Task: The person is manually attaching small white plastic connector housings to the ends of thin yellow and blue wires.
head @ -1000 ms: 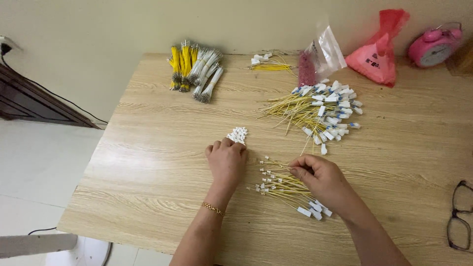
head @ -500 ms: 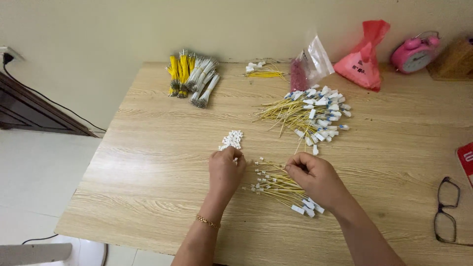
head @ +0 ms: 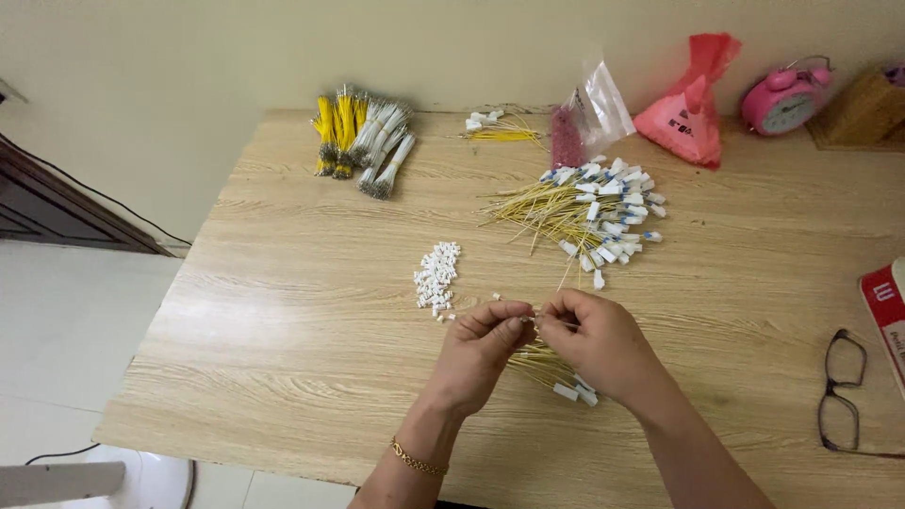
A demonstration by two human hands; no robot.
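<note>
My left hand (head: 481, 353) and my right hand (head: 599, 341) meet above the wooden table (head: 283, 311), fingertips pinched together around a thin yellow wire and a small white connector (head: 530, 320). Under my hands lies a small bunch of yellow wires with white plugs (head: 556, 375). Just left of my left hand sits a little heap of loose white connectors (head: 436, 276). A larger pile of yellow wires with white and blue plugs (head: 589, 209) lies farther back. What each hand grips exactly is too small to tell apart.
Bundles of yellow and white wires (head: 363, 141) lie at the back left. A clear bag (head: 589, 113), a red bag (head: 693, 104) and a pink alarm clock (head: 782, 96) stand at the back. Black glasses (head: 842, 391) and a red box (head: 886, 306) sit at the right edge.
My hands lifted off the table and came together, pinching a wire and connector between them. The camera view has shifted closer and slightly right.
</note>
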